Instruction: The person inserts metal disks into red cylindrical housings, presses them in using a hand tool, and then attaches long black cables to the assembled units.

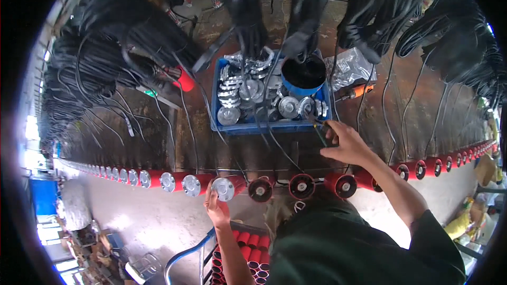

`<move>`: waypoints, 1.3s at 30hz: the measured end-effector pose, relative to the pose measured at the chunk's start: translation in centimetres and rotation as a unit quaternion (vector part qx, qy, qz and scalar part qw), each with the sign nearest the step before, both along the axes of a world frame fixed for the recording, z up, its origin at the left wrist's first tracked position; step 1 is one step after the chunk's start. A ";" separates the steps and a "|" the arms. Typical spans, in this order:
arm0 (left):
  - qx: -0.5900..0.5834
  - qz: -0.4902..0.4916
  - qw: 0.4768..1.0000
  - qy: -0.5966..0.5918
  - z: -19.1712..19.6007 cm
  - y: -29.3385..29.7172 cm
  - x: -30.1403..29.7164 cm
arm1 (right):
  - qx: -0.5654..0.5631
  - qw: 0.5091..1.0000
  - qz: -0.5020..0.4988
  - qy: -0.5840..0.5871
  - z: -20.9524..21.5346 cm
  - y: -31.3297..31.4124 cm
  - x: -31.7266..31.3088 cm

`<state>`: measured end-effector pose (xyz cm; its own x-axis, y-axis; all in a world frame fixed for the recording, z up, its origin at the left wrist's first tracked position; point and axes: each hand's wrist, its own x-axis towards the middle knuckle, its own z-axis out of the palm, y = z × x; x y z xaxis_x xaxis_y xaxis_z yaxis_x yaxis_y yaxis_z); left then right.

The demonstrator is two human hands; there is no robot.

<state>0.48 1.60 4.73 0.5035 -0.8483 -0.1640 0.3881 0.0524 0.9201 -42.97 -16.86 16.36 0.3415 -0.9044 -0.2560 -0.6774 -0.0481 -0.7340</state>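
Head view: left hand (217,210) touched the silver cap (224,189) on a red cylinder (239,184) along the bench (222,154) edge, pinch unclear. Right hand (347,145) gripped a green-handled tool (320,135) by the blue crate (253,127); narrow open strip between crate and cylinder.

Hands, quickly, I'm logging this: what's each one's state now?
Left hand: against a silver cap; grip cannot be told.
Right hand: holding a green-handled tool.

Bright windows (47,234) stand at left beyond a pale, shiny floor (153,215).
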 end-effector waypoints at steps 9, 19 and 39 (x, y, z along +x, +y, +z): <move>0.080 0.106 0.768 -0.626 6.0 -5.5 -4.3 | -0.320 0.926 0.107 0.170 -5.1 -8.3 -0.3; 0.327 -0.156 0.593 -0.719 3.7 -27.7 -6.2 | -0.372 0.926 -0.062 0.004 -4.0 -12.2 1.8; 0.246 -0.071 0.690 -0.677 7.2 -25.8 -4.5 | -0.172 0.945 -0.251 0.125 -2.8 -20.0 4.5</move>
